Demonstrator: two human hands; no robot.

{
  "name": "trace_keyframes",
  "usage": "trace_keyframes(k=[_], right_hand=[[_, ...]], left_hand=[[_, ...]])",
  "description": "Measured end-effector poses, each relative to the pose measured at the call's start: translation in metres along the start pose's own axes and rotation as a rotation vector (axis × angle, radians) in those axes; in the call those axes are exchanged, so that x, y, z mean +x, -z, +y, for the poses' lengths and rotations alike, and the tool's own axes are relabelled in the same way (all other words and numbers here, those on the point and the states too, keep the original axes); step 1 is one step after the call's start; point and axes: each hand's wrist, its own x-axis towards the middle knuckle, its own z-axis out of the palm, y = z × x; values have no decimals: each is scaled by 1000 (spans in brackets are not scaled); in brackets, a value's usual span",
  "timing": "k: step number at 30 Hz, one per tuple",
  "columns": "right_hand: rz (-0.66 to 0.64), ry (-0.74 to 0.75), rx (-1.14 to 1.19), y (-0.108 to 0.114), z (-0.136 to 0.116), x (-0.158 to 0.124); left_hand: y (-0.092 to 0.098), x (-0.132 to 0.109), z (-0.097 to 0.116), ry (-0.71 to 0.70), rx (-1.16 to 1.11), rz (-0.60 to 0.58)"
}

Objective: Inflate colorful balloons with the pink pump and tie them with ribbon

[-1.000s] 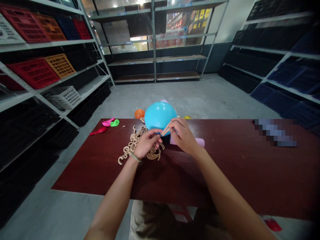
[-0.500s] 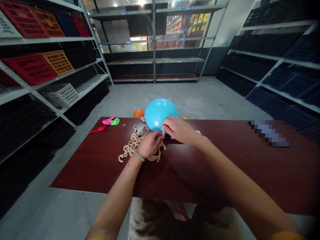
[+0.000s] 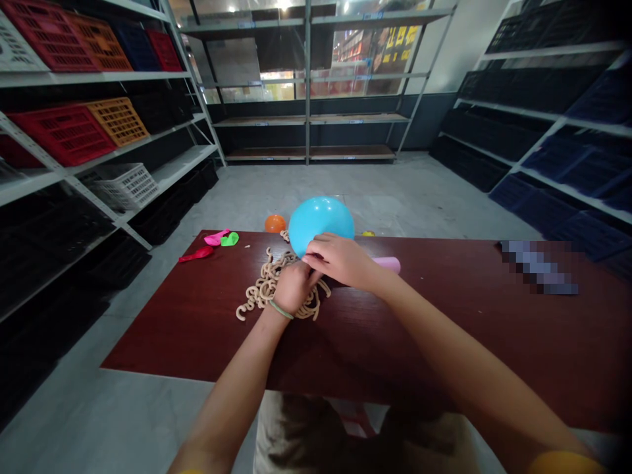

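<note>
An inflated blue balloon (image 3: pixel 320 220) sits at the far side of a dark red table (image 3: pixel 444 329). My left hand (image 3: pixel 292 286) is closed at the balloon's lower end, over a heap of curled beige cord (image 3: pixel 261 289). My right hand (image 3: pixel 340 260) lies over the left one, fingers curled and pinched at the same spot below the balloon. What the fingers grip is hidden between the two hands. A pink cylinder (image 3: pixel 388 264) pokes out behind my right hand.
Flat pink (image 3: pixel 216 237), green (image 3: pixel 228 239) and red (image 3: pixel 196 253) balloons lie at the table's far left. An orange balloon (image 3: pixel 275 223) sits behind the table. Metal shelves with coloured crates (image 3: pixel 64 131) line the left; dark crates fill the right shelves.
My right hand has moved left and down over the left hand, and the beige cord it held up a second ago is no longer seen. The balloon shifted slightly.
</note>
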Motion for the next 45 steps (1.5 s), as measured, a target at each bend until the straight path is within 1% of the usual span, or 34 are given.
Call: trace_keyframes(k=[2, 4, 8, 10, 12, 16, 21, 24, 26, 28, 31, 34, 37, 39, 40, 45], right_hand=[[18, 7, 30, 0, 2, -2], [60, -7, 85, 0, 8, -8], [165, -82, 224, -6, 22, -30], [210, -112, 262, -12, 26, -41], [276, -130, 246, -21, 28, -51], [408, -142, 126, -36, 28, -62], [463, -200, 11, -43, 21, -67], [505, -243, -1, -45, 15, -69], [522, -239, 21, -47, 11, -70], [517, -227, 64, -48, 8, -70], [465, -235, 119, -48, 9, -71], [422, -225, 101, -44, 14, -72], [485, -227, 97, -41, 19, -73], [532, -241, 134, -39, 21, -73], [535, -241, 148, -38, 21, -73], [468, -208, 116, -40, 17, -73]], left_hand=[[2, 0, 2, -18, 40, -4], [4, 1, 5, -28, 42, -35], [6, 3, 10, 53, -105, -142], [4, 3, 10, 107, -195, -167], [1, 3, 9, 157, -275, -169], [-1, 2, 7, 224, -360, -178], [-1, 4, 7, 316, -491, -150], [-1, 6, 10, 398, -619, -158], [-2, 7, 11, 447, -719, -144], [-3, 7, 13, 473, -807, -123], [-4, 8, 14, 477, -877, -111], [-3, 8, 16, 459, -868, -112], [-2, 7, 16, 428, -823, -145], [-1, 5, 15, 386, -760, -172], [-1, 4, 14, 359, -717, -182], [-1, -2, 11, 232, -490, -239]])
